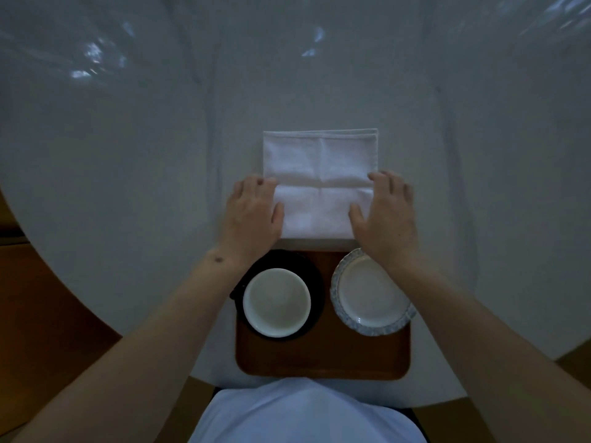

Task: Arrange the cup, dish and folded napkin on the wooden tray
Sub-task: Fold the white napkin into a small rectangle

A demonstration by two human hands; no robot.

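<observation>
Tray (323, 356) is loaded: cup (277, 302) at 9, dish (372, 292) at 3. Napkin (319, 183), at 12, is pressed by flat, unclenched left hand (251, 215) and right hand (385, 215); edges should be squared.

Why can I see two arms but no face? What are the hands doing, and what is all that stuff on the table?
The camera sits on the person's head and looks down, so you see what they see: their own arms, no face. There is only this one picture. The left hand and the right hand lie flat on the two sides of a white folded napkin. They press on it; nothing is lifted. The napkin lies on the white tablecloth, just past the far edge of a wooden tray. On the tray stand a white cup on a dark saucer, and beside it a small dish with a blue patterned rim.
</observation>
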